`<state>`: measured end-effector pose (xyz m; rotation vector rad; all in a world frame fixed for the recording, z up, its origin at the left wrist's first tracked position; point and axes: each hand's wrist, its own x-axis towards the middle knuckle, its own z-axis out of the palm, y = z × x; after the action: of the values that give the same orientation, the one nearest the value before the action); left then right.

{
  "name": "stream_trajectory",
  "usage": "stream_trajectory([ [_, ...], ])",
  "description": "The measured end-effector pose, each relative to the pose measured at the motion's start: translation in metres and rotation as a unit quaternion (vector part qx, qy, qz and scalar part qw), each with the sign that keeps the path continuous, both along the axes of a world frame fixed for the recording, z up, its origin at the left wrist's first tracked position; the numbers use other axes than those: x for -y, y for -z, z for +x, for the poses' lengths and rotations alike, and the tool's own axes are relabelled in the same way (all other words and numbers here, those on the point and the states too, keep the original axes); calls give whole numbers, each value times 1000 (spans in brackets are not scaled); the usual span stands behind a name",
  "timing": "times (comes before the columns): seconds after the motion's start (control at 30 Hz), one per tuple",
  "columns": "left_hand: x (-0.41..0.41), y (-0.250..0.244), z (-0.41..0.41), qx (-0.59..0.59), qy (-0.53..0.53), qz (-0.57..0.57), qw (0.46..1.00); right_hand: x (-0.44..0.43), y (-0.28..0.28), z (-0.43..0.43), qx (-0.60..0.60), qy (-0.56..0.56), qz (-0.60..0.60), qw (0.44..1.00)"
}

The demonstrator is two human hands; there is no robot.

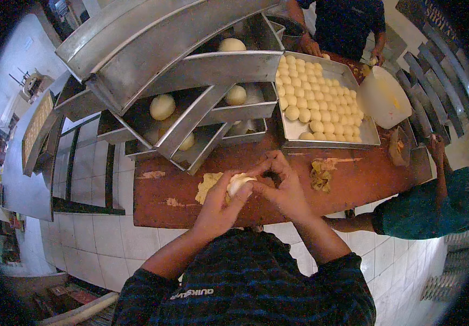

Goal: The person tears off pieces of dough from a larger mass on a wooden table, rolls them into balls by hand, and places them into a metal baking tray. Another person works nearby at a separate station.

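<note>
Above the brown wooden table (259, 212), my left hand (225, 201) holds a piece of pale dough (239, 181) between thumb and fingers. My right hand (283, 185) meets it from the other side, its thumb and fingertips at the dough's edge. A flat, yellowish piece of dough (206, 187) lies on the table just left of my left hand. Beyond my hands, rows of small round dough balls (320, 100) fill much of a metal tray (332, 143). To the right of my right hand lies a crumpled yellow-brown scrap (321, 176), its material unclear.
Stacked metal trays (218, 112) holding larger dough balls (162, 107) rise at the back left, overhanging the table. A whitish plastic container (389, 98) stands beyond the dough tray's right side. One person (344, 24) works across the table, another (430, 203) at the right.
</note>
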<state>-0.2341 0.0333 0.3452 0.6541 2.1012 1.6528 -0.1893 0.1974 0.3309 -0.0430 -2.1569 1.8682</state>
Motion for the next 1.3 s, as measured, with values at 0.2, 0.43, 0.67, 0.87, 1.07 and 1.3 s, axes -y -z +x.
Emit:
stream_trajectory([
  [0.2, 10, 29, -32, 414, 24, 312, 855, 17, -17, 6, -141, -2, 395, 908],
  [0.43, 6, 13, -8, 129, 33, 18, 991, 3, -11, -8, -41, -48, 83, 995],
  [0.67, 9, 18, -30, 315, 1, 111, 943, 12, -12, -4, -56, -21, 144, 988],
  [0.87, 6, 19, -23, 151, 34, 38, 987, 9, -20, -6, -12, -13, 72, 997],
  [1.07, 9, 23, -30, 227, 45, 64, 971, 7, -5, -8, -45, -25, 163, 985],
  [1.3, 14, 1, -38, 226, 173, 50, 957, 16, -8, 9, -170, -165, 368, 899],
])
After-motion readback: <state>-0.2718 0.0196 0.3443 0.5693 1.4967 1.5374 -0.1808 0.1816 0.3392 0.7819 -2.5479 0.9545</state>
